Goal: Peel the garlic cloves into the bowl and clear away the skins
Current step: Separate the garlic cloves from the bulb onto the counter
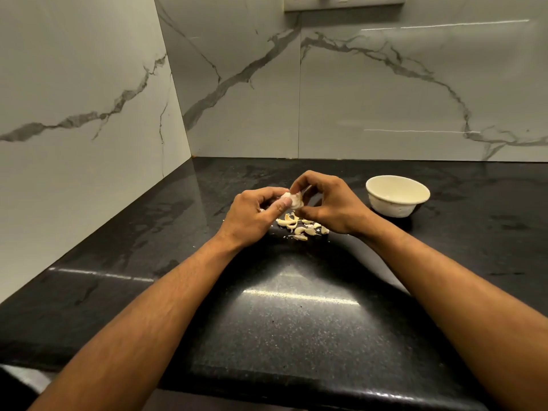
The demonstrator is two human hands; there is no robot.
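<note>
Both hands meet above the black counter around a piece of garlic [294, 199] with white papery skin. My left hand [255, 216] pinches it from the left with thumb and fingers. My right hand [327, 200] pinches it from above and the right. Below the hands lies a small pile of garlic cloves and skin bits [301, 227] on the counter. A cream-coloured bowl [397, 209] stands to the right of my right hand; no cloves show inside it from this angle.
The black granite counter [296, 307] runs into a corner, with marble wall tiles at the left and back. A switch plate [344, 2] sits high on the back wall. The counter's front edge lies close below my forearms.
</note>
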